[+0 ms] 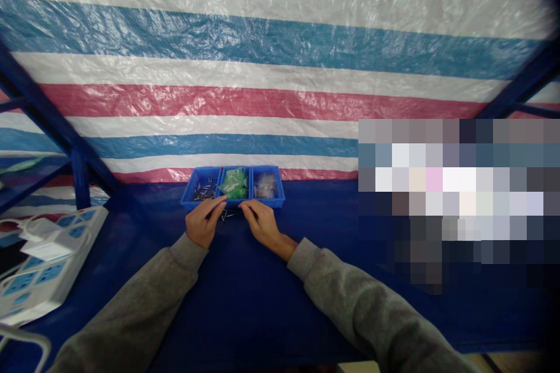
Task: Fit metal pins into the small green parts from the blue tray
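Note:
A blue three-part bin (266, 203) sits on the dark blue table. Thin metal pieces like screws or nails (205, 189) lie in its left compartment. Green plastic packets (236, 185) fill the middle one, and clear greyish packets (264, 185) the right one. My left hand (203, 222) is at the bin's front left, thumb and fingers pinched together. My right hand (263, 226) is pinched likewise, in front of the middle and right compartments. Whatever either pinch holds is too small to make out. Between the hands, a few thin metal pieces (226, 215) lie on the table.
A white power strip (44, 280) with a plugged-in white adapter (48, 242) and cables is at the left. Striped plastic sheeting (262, 93) hangs behind the table (245, 309). Blue frame bars (79, 175) stand at the sides. A blurred-out block covers the right.

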Tool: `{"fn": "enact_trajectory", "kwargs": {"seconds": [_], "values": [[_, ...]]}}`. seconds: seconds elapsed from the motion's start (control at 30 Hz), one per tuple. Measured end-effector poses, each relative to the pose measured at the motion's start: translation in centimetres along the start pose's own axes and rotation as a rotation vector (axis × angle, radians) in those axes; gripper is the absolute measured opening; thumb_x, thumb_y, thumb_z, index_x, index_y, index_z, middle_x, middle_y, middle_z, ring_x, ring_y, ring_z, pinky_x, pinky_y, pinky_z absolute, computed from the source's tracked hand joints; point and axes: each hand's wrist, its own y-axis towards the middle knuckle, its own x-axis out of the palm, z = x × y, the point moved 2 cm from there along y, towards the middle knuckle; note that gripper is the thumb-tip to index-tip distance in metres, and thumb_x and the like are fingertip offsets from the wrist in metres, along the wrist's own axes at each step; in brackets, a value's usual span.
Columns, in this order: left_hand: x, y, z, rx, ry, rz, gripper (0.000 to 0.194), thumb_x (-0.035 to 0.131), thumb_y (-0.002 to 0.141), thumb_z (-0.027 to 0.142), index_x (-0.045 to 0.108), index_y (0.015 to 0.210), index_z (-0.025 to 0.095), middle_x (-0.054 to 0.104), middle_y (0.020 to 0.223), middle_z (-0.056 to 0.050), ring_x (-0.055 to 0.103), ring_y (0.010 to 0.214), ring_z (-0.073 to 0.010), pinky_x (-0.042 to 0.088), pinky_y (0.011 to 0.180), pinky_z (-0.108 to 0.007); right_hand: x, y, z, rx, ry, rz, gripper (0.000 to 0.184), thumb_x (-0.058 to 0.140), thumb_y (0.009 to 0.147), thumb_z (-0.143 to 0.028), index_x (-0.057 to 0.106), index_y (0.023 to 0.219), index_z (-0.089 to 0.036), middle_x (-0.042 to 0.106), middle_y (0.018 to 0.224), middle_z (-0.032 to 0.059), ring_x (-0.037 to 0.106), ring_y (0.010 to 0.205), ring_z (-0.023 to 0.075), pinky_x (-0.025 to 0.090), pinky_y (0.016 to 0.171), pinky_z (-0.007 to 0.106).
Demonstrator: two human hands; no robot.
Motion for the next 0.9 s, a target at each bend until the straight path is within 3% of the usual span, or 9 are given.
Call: {"fn": "enact_trajectory", "kwargs": {"seconds": [0.17, 0.37, 0.63, 0.9], "values": [[0.0, 0.0, 0.0, -0.001, -0.025, 0.013, 0.012, 0.062, 0.08, 0.028, 0.067, 0.08, 0.018, 0.069, 0.077, -0.002, 0.063, 0.067, -0.012, 0.05, 0.067, -0.023, -0.1, 0.0, -0.1, 0.001, -0.001, 0.004, 0.024, 0.041, 0.092, -0.025, 0.063, 0.094, -0.017, 0.066, 0.087, 0.0052, 0.061, 0.08, 0.015, 0.046, 0.076, 0.026], [0.1, 0.4, 0.3, 0.049, -0.11, -0.029, 0.015, 0.058, 0.083, 0.029, 0.069, 0.081, 0.018, 0.069, 0.079, -0.003, 0.064, 0.075, -0.0141, 0.051, 0.075, -0.027, -0.1, 0.1, -0.2, 0.016, 0.006, 0.019, 0.024, 0.041, 0.092, -0.026, 0.064, 0.094, -0.017, 0.066, 0.087, 0.0054, 0.061, 0.08, 0.015, 0.046, 0.076, 0.027], [0.5, -0.2, -0.7, -0.134, -0.184, -0.053, 0.017, 0.062, 0.079, 0.034, 0.068, 0.085, 0.02, 0.066, 0.066, 0.001, 0.053, 0.043, -0.0079, 0.047, 0.05, -0.022, -0.1, 0.0, -0.2, 0.009, -0.007, 0.002, 0.022, 0.044, 0.09, -0.027, 0.064, 0.094, -0.018, 0.066, 0.085, 0.0054, 0.06, 0.076, 0.0153, 0.047, 0.072, 0.027], [1.0, -0.4, -0.9, -0.276, -0.326, -0.088, 0.022, 0.066, 0.075, 0.034, 0.061, 0.091, 0.02, 0.065, 0.059, 0.004, 0.052, 0.039, -0.0077, 0.042, 0.04, -0.019, 0.2, -0.1, -0.2, -0.03, -0.022, -0.056, 0.023, 0.049, 0.089, -0.033, 0.065, 0.095, -0.018, 0.059, 0.071, 0.0028, 0.054, 0.064, 0.0133, 0.044, 0.063, 0.024]]}}
